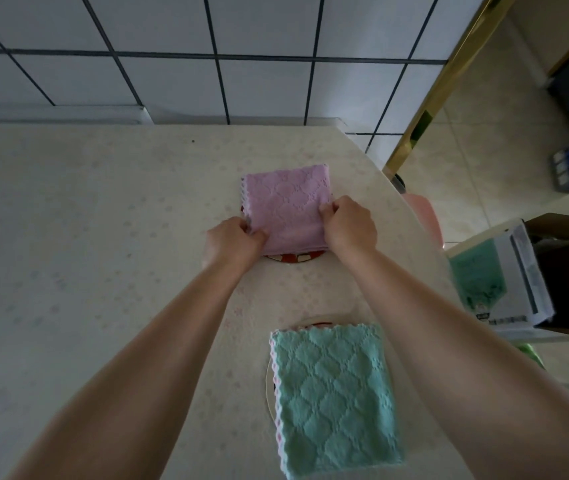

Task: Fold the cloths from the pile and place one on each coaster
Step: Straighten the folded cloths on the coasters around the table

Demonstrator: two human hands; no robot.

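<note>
The folded pink quilted microfibre cloth (286, 209), lying on the far red-patterned round coaster (290, 258), is pinched at its near corners by the left hand (233, 242) and right hand (349, 225) (soft, light, floppy; best held by edges)

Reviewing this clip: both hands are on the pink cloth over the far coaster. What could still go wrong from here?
1. The left hand and right hand pinch the folded pink cloth at its near corners; letting go unevenly could open the fold.
2. The far coaster peeks out only at the near edge, so the cloth may end up off-centre.
3. The forearms pass beside the folded green cloth; pulling back could drag it off its coaster.
</note>
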